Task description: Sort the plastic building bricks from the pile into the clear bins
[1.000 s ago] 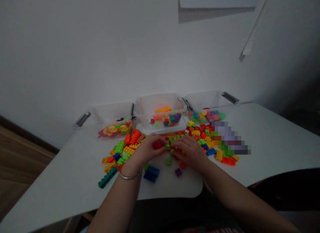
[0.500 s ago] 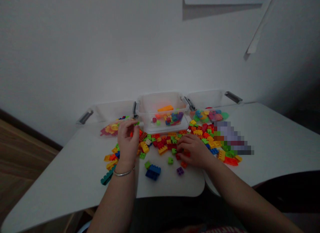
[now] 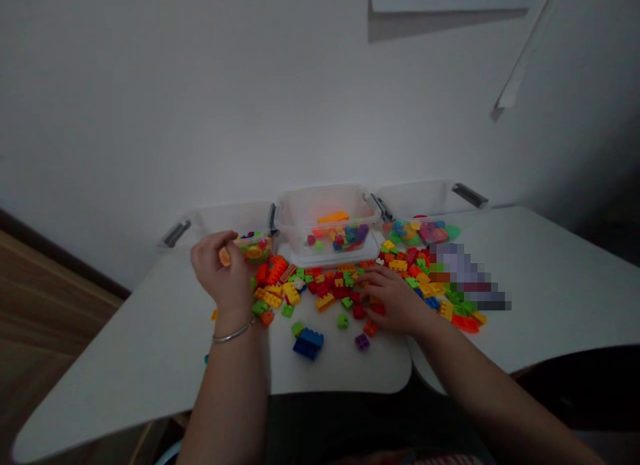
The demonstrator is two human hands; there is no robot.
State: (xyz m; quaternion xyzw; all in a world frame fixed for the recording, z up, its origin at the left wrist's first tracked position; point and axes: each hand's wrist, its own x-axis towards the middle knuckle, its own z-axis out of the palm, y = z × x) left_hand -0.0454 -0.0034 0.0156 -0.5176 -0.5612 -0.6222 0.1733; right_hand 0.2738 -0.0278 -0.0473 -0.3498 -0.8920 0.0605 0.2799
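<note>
My left hand, with a silver bangle at the wrist, is raised at the front of the left clear bin. Its fingers curl toward the thumb; whatever is between the fingertips cannot be made out. Over the right part of the loose toy bricks my right hand rests low, fingers bent and apart. A red brick lies at its fingertips, and an orange brick is just below. Nearer me are a purple brick, a green brick and a blue brick.
The middle clear bin holds several coloured bricks and an orange piece. Coloured pieces also fill part of the right clear bin. A pixelated patch covers something at right. The white table meets the wall behind.
My left hand has moved left, uncovering orange and yellow bricks. The green piece seen by its fingertips earlier no longer shows. My right hand has hardly moved.
</note>
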